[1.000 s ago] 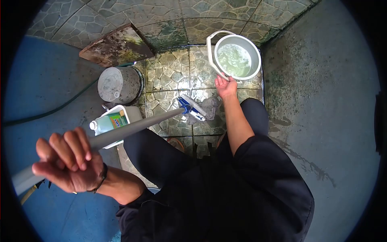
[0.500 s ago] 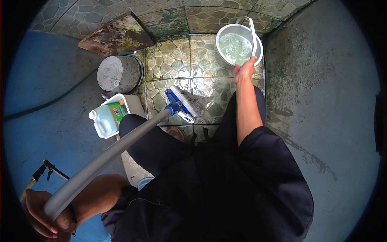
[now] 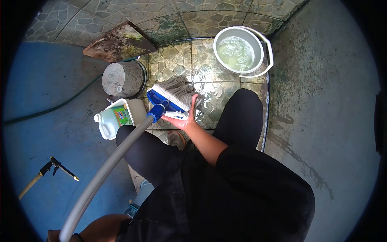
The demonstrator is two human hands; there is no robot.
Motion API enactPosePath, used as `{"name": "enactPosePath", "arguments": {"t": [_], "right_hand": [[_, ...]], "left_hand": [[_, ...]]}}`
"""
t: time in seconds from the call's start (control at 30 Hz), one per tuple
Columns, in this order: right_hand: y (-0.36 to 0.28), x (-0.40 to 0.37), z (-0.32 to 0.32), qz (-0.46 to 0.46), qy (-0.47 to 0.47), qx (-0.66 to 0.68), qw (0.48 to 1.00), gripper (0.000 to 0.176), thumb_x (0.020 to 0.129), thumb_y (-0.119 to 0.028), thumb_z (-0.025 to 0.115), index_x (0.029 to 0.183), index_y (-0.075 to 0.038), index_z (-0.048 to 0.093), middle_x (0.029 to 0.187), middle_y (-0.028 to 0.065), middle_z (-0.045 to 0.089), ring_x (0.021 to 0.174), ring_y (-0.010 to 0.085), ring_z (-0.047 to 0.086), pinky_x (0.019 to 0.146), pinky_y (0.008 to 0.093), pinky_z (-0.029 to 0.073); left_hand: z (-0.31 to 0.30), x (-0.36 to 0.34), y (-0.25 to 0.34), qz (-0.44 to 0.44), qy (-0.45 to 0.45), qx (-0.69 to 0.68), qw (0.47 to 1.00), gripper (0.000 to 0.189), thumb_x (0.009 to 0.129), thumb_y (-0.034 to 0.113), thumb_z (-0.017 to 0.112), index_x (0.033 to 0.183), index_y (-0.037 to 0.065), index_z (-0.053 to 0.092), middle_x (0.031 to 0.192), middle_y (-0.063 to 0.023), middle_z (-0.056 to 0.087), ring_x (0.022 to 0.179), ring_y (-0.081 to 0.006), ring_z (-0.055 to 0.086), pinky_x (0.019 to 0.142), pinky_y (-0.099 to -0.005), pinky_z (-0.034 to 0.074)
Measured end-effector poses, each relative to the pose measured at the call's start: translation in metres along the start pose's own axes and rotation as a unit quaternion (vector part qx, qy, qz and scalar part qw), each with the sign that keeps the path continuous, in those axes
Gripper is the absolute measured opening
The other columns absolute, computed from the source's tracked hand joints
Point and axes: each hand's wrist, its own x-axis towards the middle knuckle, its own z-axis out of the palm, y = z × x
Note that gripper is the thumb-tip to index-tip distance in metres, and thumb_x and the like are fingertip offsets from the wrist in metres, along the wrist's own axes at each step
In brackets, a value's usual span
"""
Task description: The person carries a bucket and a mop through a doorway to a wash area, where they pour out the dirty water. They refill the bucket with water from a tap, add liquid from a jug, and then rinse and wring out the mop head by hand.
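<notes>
A mop with a grey pole (image 3: 121,151), a blue plastic head (image 3: 155,97) and wet grey strings (image 3: 179,88) slants across the view. At the lower left edge my left hand (image 3: 53,235) is closed round the pole; most of that hand is cut off by the frame. My right hand (image 3: 187,121) grips the near end of the mop head, thumb up along its side and fingers beneath the white clip. Beyond it stands a light grey bucket (image 3: 219,38) of cloudy, foamy water, its white handle (image 3: 271,56) lowered to the right side.
A white container (image 3: 139,109) holds a green-labelled detergent jug (image 3: 105,124). Behind it are a lidded round tub (image 3: 131,80) and a stained board (image 3: 121,40) leaning on the wall. A hose spray gun (image 3: 52,164) lies left. Wet tiles (image 3: 225,88) cover the floor; a grey wall (image 3: 318,101) rises right.
My right hand has let go of the bucket's handle and moved left onto the mop head. The bucket handle has dropped rightward. The mop head has shifted up and left.
</notes>
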Motion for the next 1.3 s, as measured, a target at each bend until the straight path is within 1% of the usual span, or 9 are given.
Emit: {"name": "enactPosePath", "arguments": {"t": [0.13, 0.3, 0.5, 0.53, 0.57, 0.63, 0.67, 1.0, 1.3], "right_hand": [[-0.012, 0.04, 0.008, -0.107, -0.045, -0.024, 0.993, 0.111, 0.061, -0.082, 0.056, 0.137, -0.005, 0.037, 0.137, 0.0198, 0.042, 0.123, 0.0401, 0.042, 0.106, 0.0546, 0.03], [-0.016, 0.06, -0.021, -0.07, -0.129, -0.013, 0.989, 0.097, 0.067, -0.08, 0.052, 0.13, -0.006, 0.046, 0.125, 0.0142, 0.053, 0.113, 0.0348, 0.049, 0.101, 0.0501, 0.036], [-0.008, 0.079, -0.055, -0.06, -0.064, -0.053, 0.995, 0.097, 0.068, -0.082, 0.049, 0.13, -0.007, 0.046, 0.124, 0.0125, 0.053, 0.11, 0.034, 0.049, 0.099, 0.0484, 0.037], [-0.007, 0.081, -0.059, -0.074, -0.043, -0.067, 0.994, 0.097, 0.068, -0.082, 0.049, 0.13, -0.007, 0.046, 0.124, 0.0122, 0.053, 0.11, 0.0339, 0.049, 0.099, 0.0481, 0.037], [-0.006, 0.082, -0.058, -0.088, -0.012, -0.083, 0.993, 0.097, 0.068, -0.082, 0.048, 0.13, -0.007, 0.046, 0.124, 0.0119, 0.053, 0.109, 0.0338, 0.05, 0.099, 0.0479, 0.037], [0.001, 0.061, -0.031, -0.078, 0.082, -0.11, 0.987, 0.097, 0.067, -0.082, 0.05, 0.13, -0.008, 0.046, 0.125, 0.0115, 0.052, 0.112, 0.0333, 0.048, 0.099, 0.0484, 0.036], [0.001, 0.056, -0.028, -0.049, 0.095, -0.1, 0.989, 0.096, 0.067, -0.081, 0.052, 0.13, -0.009, 0.046, 0.127, 0.011, 0.051, 0.112, 0.0331, 0.048, 0.098, 0.0496, 0.036], [-0.011, 0.055, -0.1, 0.058, 0.073, -0.07, 0.993, 0.1, 0.064, -0.081, 0.054, 0.133, -0.009, 0.043, 0.132, 0.0118, 0.047, 0.118, 0.0329, 0.044, 0.1, 0.0493, 0.035], [0.002, 0.04, 0.002, 0.116, -0.07, -0.081, 0.988, 0.088, 0.073, -0.071, 0.055, 0.13, -0.006, 0.043, 0.124, 0.0161, 0.05, 0.119, 0.0368, 0.045, 0.102, 0.052, 0.034]], "left_hand": [[-0.003, -0.052, 0.021, -0.021, 0.071, 0.04, 0.996, 0.036, 0.096, 0.037, 0.044, 0.067, 0.015, 0.038, 0.054, 0.0069, 0.031, 0.045, -0.006, 0.032, 0.044, -0.0205, 0.037], [-0.004, -0.142, 0.066, -0.022, 0.205, 0.097, 0.974, 0.032, 0.092, 0.029, 0.045, 0.065, 0.015, 0.035, 0.054, 0.0036, 0.028, 0.05, -0.0101, 0.03, 0.051, -0.0249, 0.034], [-0.025, -0.28, 0.105, -0.031, 0.45, 0.163, 0.878, 0.027, 0.085, 0.023, 0.048, 0.064, 0.015, 0.033, 0.059, 0.002, 0.026, 0.059, -0.0141, 0.03, 0.072, -0.04, 0.035], [-0.037, -0.313, 0.123, -0.053, 0.401, 0.024, 0.914, 0.027, 0.085, 0.025, 0.05, 0.065, 0.013, 0.036, 0.062, 0.0, 0.031, 0.064, -0.0148, 0.034, 0.083, -0.0465, 0.033], [-0.036, -0.332, 0.132, -0.052, 0.483, 0.16, 0.859, 0.031, 0.084, 0.035, 0.054, 0.076, 0.006, 0.047, 0.073, -0.0095, 0.05, 0.076, -0.0164, 0.044, 0.087, -0.0491, 0.032], [-0.029, -0.353, 0.125, -0.079, 0.459, 0.107, 0.879, 0.03, 0.081, 0.015, 0.06, 0.06, 0.009, 0.039, 0.059, -0.0063, 0.053, 0.058, -0.0144, 0.057, 0.08, -0.0361, 0.049], [-0.045, -0.381, 0.145, -0.15, 0.333, 0.022, 0.93, 0.029, 0.087, 0.029, 0.056, 0.075, 0.003, 0.053, 0.085, -0.0138, 0.064, 0.085, -0.0221, 0.062, 0.102, -0.0427, 0.031], [0.006, -0.447, 0.133, -0.121, 0.551, 0.139, 0.814, 0.041, 0.089, 0.038, 0.05, 0.074, 0.0, 0.056, 0.08, -0.0144, 0.065, 0.075, -0.0227, 0.062, 0.087, -0.0404, 0.037], [-0.006, -0.469, 0.102, -0.28, 0.612, 0.197, 0.713, 0.053, 0.09, 0.046, 0.044, 0.073, -0.002, 0.059, 0.075, -0.015, 0.065, 0.066, -0.0232, 0.062, 0.074, -0.0383, 0.043]]}}
